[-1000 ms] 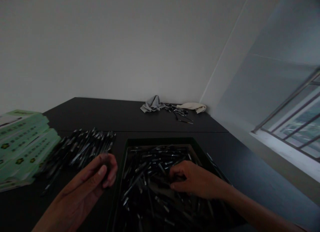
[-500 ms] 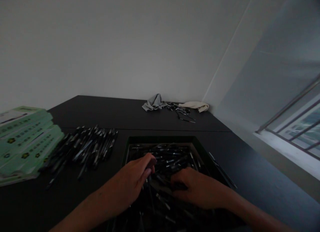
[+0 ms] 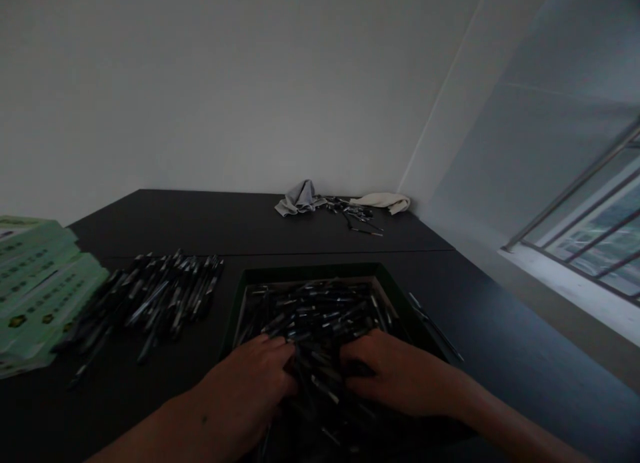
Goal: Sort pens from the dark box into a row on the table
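Two hands down in the tray (image 3: 235,303): left hand (image 3: 253,383) and right hand (image 3: 395,373) both curled, fingers buried among the pens (image 3: 320,310); I can't tell what they pinch. One sorted pile (image 3: 160,293) lies left, by the boxes (image 3: 40,290). Tray looks mostly full, so plenty left.

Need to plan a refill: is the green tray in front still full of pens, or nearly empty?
Full. The tray holds a dense heap of pens across its whole visible floor; both the left hand and right hand rest in it.
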`<state>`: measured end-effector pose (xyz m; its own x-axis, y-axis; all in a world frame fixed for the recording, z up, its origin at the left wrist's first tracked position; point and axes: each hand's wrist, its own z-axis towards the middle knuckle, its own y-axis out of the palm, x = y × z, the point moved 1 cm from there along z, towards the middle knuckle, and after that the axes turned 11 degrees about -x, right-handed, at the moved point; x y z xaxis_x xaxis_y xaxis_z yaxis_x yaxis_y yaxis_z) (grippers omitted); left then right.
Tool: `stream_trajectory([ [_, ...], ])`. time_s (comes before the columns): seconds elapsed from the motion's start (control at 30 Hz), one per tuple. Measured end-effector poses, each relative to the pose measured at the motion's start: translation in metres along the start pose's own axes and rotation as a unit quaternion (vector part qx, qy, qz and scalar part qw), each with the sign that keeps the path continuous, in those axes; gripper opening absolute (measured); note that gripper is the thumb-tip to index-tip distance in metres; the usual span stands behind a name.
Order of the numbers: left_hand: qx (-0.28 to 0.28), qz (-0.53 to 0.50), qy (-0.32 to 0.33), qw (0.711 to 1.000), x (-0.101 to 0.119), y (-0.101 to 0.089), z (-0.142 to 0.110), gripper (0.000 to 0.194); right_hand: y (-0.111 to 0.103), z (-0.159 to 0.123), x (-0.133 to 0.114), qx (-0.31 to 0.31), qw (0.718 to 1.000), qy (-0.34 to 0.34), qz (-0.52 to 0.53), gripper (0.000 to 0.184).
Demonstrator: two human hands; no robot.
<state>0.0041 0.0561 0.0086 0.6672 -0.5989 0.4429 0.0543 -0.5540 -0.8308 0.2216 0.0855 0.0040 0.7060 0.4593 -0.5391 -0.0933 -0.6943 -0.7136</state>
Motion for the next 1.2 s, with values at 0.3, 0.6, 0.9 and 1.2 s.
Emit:
stream_trajectory([
  [0.3, 0.065, -0.025, -0.082, 0.994, -0.019, -0.002, -0.035, 0.028, 0.0, -0.009, 0.008, 0.018, 1.0, 0.024, -0.001, 0.02],
  [0.6, 0.233, -0.225, -0.135, 0.936, -0.016, -0.019, -0.042, 0.019, 0.004, -0.013, 0.006, 0.004, 0.999, 0.03, -0.026, 0.025],
  [0.9, 0.371, -0.451, -0.061, 0.81, -0.044, 0.006, -0.061, 0.017, 0.005, -0.01, 0.0, -0.014, 0.993, 0.079, -0.092, 0.024],
  [1.2, 0.364, -0.523, -0.079, 0.767, -0.051, 0.021, -0.058, 0.012, -0.001, -0.012, -0.009, -0.01, 0.988, 0.07, -0.135, 0.031],
])
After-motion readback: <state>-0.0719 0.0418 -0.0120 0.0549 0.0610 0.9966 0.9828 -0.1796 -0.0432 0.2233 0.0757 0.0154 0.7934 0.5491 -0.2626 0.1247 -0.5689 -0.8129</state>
